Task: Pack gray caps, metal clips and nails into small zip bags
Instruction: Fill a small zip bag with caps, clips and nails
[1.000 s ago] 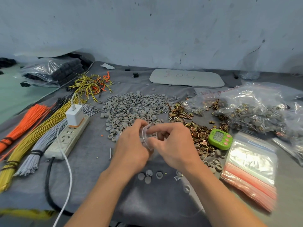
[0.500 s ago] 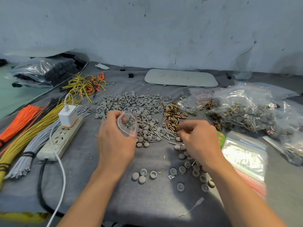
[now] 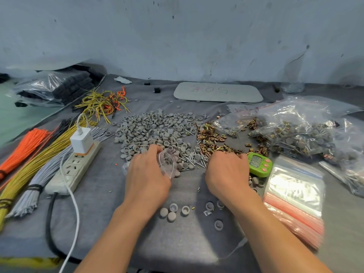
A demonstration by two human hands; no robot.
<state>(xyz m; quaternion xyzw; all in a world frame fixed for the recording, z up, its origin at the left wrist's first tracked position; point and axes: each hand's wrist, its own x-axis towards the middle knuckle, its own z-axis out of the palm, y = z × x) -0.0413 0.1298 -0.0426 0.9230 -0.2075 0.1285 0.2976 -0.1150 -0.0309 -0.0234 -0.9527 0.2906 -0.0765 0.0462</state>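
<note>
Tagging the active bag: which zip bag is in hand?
The small clear bag the left hand holds by the cap pile; the pink-striped stack lies flat right of the right hand.

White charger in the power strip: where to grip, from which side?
Pinch the white charger by its two flat side faces, coming from above. It stands upright in the power strip, and its cable leaves the top, so hold it below the cable's plug.
</note>
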